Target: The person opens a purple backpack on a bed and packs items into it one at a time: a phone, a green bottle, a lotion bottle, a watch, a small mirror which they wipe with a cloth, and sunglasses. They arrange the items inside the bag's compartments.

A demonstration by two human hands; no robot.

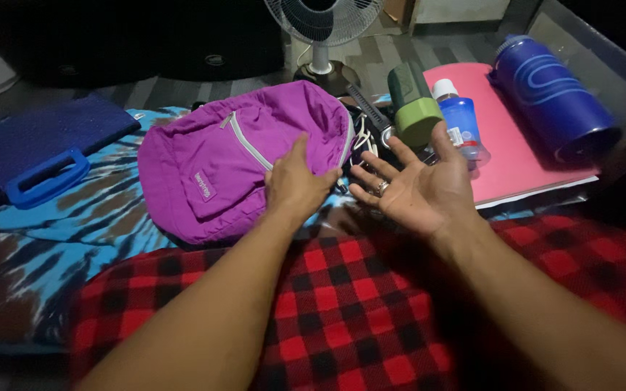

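A purple backpack (222, 156) lies flat on a blue tie-dye sheet (52, 232). My left hand (295, 181) rests palm down on the backpack's right part, fingers together, gripping nothing. Just to the right, my right hand (418, 185) hovers palm up with fingers spread and empty, a ring on one finger. Behind it lie a green cylindrical object (414, 105) and a small blue bottle with a white cap (459, 119).
A large dark blue bottle (556, 94) lies on a pink folder (523, 156) at the right. A dark blue case with a blue handle (41, 148) sits at the left. A white fan (322, 32) stands behind. Red and black checked cloth (349, 304) covers my lap.
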